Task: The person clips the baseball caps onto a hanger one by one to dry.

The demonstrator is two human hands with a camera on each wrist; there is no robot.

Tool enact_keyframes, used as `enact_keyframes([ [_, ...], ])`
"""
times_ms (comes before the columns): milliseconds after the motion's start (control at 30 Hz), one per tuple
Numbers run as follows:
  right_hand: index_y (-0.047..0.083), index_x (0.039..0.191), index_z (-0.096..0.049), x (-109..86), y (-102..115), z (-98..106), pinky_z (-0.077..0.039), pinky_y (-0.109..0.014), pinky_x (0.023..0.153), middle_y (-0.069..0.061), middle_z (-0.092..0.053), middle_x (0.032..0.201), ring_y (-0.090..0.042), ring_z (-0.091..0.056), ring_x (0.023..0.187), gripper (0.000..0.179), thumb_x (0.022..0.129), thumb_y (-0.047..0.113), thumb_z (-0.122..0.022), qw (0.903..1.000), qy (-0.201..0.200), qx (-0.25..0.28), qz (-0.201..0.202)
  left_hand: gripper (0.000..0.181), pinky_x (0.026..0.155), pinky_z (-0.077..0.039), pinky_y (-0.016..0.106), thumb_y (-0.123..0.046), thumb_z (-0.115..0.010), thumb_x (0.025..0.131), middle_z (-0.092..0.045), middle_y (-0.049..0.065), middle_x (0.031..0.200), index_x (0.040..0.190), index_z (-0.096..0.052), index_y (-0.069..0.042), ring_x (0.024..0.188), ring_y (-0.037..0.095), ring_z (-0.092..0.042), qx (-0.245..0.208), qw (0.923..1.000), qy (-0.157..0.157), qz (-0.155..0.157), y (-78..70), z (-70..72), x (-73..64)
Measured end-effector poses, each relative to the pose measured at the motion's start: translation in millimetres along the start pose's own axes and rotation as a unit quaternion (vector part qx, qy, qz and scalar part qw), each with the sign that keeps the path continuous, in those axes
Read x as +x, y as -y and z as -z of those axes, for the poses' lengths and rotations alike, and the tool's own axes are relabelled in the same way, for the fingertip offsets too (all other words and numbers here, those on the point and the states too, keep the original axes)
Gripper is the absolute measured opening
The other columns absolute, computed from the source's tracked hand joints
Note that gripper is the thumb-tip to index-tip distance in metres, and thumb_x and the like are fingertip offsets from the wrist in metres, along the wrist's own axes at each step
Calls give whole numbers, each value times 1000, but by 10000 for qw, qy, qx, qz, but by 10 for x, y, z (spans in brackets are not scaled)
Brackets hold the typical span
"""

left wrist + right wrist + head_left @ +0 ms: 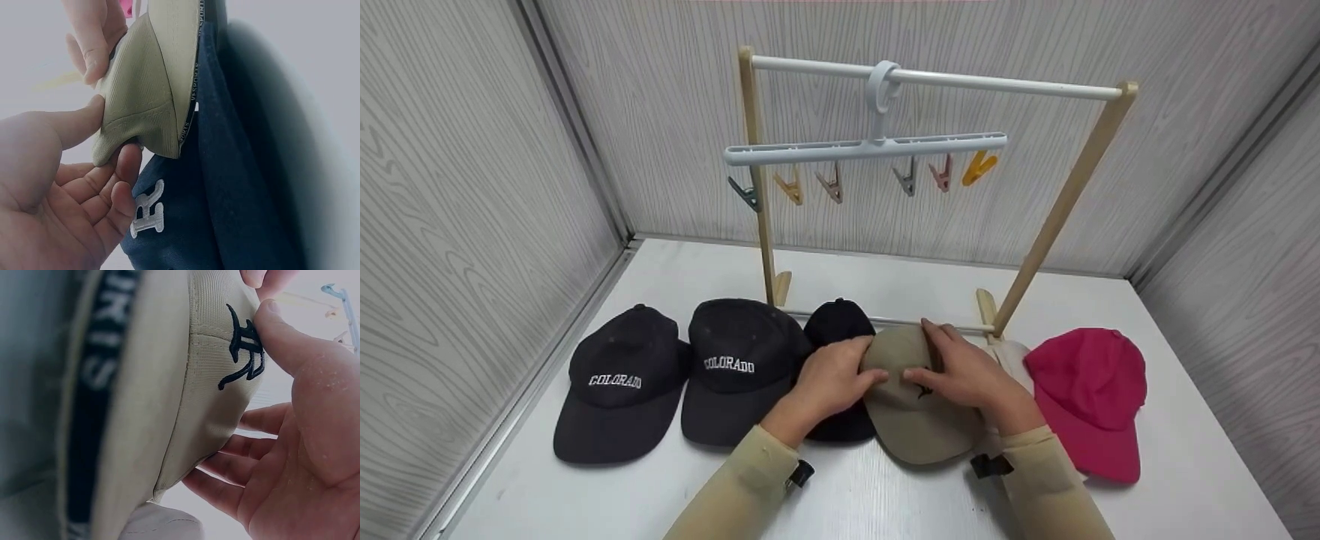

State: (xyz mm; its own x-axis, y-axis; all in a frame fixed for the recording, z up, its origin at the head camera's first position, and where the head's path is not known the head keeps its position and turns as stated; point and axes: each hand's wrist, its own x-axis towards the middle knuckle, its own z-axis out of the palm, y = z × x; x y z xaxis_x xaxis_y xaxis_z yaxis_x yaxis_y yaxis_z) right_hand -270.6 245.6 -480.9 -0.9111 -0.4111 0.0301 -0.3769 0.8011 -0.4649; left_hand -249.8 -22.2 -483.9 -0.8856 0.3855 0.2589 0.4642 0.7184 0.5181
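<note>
Gripping the khaki cap point(906, 405) from both sides

Head view: the khaki cap is in front of the rack point(1057, 210), between a black cap point(840, 322) and a pale cap point(1011, 356) partly covered by the right arm. The left hand point(832, 379) holds one side of the crown and the right hand point(975, 379) the other, their thumbs turned toward each other across the front. The brim points toward the person; the long axis, crown to brim, runs from far to near, its near end slanting a little right. Whether the cap rests fully on the table point(840, 502) cannot be told. The step in hand looks to be taking hold of the cap or adjusting it; a next move would probably call for an even two-sided grip that keeps the crown unfolded.

Left wrist view: the left thumb lies on the outside of the crown while curled fingers reach beneath its edge, pinching the fabric. A white letter point(148, 211) shows on dark fabric just beside.

Right wrist view: the right thumb presses near the dark emblem point(244, 349), with the fingers behind the crown's edge, so the cloth is pinched between.
</note>
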Motion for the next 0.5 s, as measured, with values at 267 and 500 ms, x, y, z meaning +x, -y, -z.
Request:
enact_keyframes([
  [267, 5, 173, -36, 7, 11, 3, -55, -60, 105, -19, -57, 148, -34, -67, 119, 106, 99, 73, -71, 9999, -142, -34, -7, 54, 95, -59, 50, -35, -87, 100, -78, 9, 129, 145, -71, -10, 115, 30, -74, -662, 9966, 57, 496, -11, 21, 8],
  [500, 3, 171, -40, 12, 40, 19, -56, -56, 97, -17, -57, 141, -28, -64, 105, 105, 99, 72, -74, 9995, -311, -30, 69, 51, 83, -57, 41, -27, -91, 96, -71, -2, 94, 138, -74, -5, 86, 16, -66, -1391, 9870, -71, 798, -7, 31, 35],
])
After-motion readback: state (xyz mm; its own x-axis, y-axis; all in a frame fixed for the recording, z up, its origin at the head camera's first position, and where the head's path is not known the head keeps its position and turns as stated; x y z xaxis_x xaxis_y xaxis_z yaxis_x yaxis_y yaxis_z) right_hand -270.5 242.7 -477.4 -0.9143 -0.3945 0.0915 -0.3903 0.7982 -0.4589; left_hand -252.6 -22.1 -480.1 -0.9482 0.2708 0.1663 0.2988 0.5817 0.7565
